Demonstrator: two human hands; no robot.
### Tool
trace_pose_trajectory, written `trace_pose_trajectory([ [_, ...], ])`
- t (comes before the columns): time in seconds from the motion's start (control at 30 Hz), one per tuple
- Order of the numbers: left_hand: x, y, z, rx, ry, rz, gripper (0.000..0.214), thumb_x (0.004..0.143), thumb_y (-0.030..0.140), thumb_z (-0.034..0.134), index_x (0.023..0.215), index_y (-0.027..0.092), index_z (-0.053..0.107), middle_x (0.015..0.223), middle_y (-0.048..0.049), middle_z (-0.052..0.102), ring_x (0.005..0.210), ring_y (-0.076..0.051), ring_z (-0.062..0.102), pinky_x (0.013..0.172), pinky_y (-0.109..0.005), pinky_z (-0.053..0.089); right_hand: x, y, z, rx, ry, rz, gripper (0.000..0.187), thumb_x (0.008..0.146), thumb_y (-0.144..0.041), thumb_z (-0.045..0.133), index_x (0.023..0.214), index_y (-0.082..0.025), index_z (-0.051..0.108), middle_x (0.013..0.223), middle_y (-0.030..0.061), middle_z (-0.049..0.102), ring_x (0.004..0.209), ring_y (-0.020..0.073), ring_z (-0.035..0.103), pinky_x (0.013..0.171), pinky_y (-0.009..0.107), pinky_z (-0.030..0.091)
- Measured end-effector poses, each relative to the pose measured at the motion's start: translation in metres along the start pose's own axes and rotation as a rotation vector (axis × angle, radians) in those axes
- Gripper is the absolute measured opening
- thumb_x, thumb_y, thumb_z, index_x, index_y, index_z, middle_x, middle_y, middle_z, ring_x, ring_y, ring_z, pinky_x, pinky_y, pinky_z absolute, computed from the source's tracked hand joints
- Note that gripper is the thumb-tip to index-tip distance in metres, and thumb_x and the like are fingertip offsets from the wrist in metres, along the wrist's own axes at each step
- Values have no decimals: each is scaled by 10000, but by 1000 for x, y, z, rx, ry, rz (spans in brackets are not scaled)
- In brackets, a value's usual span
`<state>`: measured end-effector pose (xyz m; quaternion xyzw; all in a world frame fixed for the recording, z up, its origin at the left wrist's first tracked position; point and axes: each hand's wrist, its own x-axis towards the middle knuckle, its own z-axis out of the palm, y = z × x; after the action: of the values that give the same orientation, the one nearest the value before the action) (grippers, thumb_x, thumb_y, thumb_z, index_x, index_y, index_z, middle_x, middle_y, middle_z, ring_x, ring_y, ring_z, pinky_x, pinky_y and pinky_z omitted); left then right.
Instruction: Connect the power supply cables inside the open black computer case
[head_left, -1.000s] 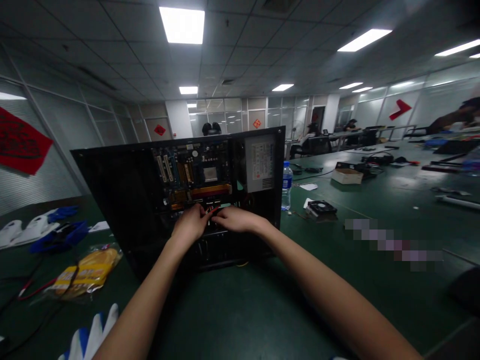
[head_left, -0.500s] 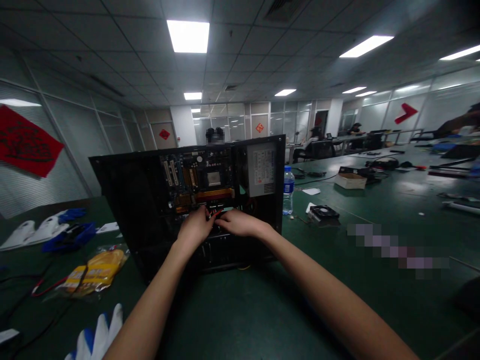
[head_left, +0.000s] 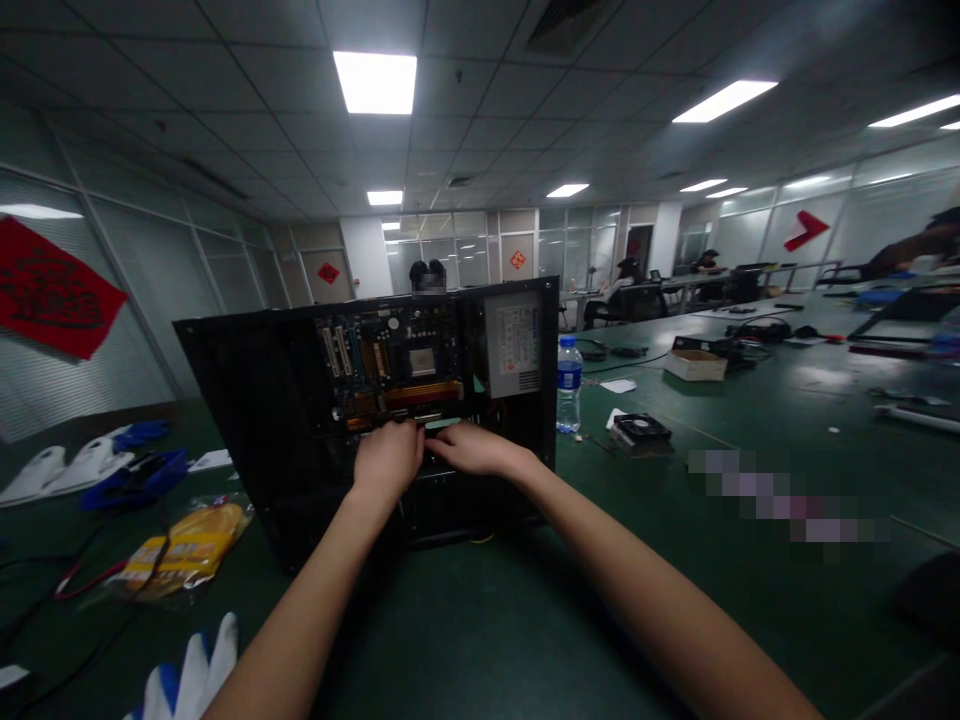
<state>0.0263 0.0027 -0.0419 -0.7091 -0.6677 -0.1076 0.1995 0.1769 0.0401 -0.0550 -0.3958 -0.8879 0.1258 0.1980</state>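
This room is looking like an office that is serving as a computer workshop. Light panels (head_left: pixel 375 83) are shining from a tiled ceiling (head_left: pixel 255 100), glass partitions (head_left: pixel 217 255) are lining the sides, and a person (head_left: pixel 707 263) is sitting in the background near office chairs (head_left: pixel 643 303). On the long green worktop (head_left: pixel 427 640), an open computer case (head_left: pixel 277 400) is standing with its motherboard (head_left: pixel 420 340) showing, while work gloves (head_left: pixel 45 474), cables (head_left: pixel 628 351) and a loose black part (head_left: pixel 642 432) are lying around it.

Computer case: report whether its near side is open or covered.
Open: the motherboard and power supply show inside the computer case, with no panel over them.
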Motion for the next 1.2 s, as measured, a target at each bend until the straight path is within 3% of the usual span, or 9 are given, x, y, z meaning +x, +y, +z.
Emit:
trace_pose_trajectory([
  [0.2,-2,2,-3,-63,-9,24,453,964,349,318,947,154,726,849,-170,728,800,-329,714,668,-381,520,7,2,-1,-55,-238,170,538,989,-444,342,1177,-82,694,1182,192,685,1023,292,654,795,317,460],
  [0.33,3,-1,0,-155,-63,40,426,956,371,355,930,175,732,847,-156,736,804,-319,712,664,-363,505,11,4,-1,-11,-360,165,517,991,-394,333,1132,-64,705,1120,185,706,937,259,666,774,306,467],
  [0.43,7,-6,3,-253,-67,76,433,965,392,356,942,172,729,863,-152,739,835,-301,707,703,-349,490,11,9,2,89,-232,116,428,959,-377,417,993,-87,730,924,131,735,750,216,644,647,287,452],
  [0.57,8,-20,1,-504,-130,286,435,951,479,408,1037,161,693,967,-125,739,897,-266,687,774,-326,475,12,15,6,384,35,102,320,927,-303,484,801,-106,702,711,58,682,651,167,603,581,253,436],
  [0.73,4,-41,-19,-559,-299,476,440,813,535,625,1062,176,685,1006,-77,728,863,-250,668,752,-314,484,17,11,5,967,337,155,179,861,-305,616,787,-145,644,807,40,676,740,156,660,645,260,547],
  [0.87,1,-52,-43,-451,-107,531,257,869,346,572,1021,183,701,1071,-89,702,968,-242,655,858,-328,483,12,0,-4,1305,383,131,158,796,-291,706,810,-157,624,853,31,683,757,146,695,685,262,590],
  [0.97,-2,-59,-60,-353,128,473,324,840,329,603,1124,186,662,1209,-117,646,1085,-272,621,932,-370,481,6,-6,-10,1366,344,95,201,817,-333,699,845,-151,617,840,47,692,715,150,717,664,248,588],
  [1.07,-6,-59,-72,-260,293,370,517,783,383,678,1253,192,582,1271,-141,605,1127,-317,603,931,-414,497,1,-10,-12,1213,285,53,277,845,-418,667,907,-153,612,909,64,692,578,131,692,507,215,533],
  [1.2,-12,-48,-75,-180,270,346,496,816,444,664,1235,199,561,1153,-114,656,985,-293,665,793,-371,542,-6,-17,-17,834,232,-24,469,905,-583,510,927,-137,652,775,25,662,403,73,525,380,197,360],
])
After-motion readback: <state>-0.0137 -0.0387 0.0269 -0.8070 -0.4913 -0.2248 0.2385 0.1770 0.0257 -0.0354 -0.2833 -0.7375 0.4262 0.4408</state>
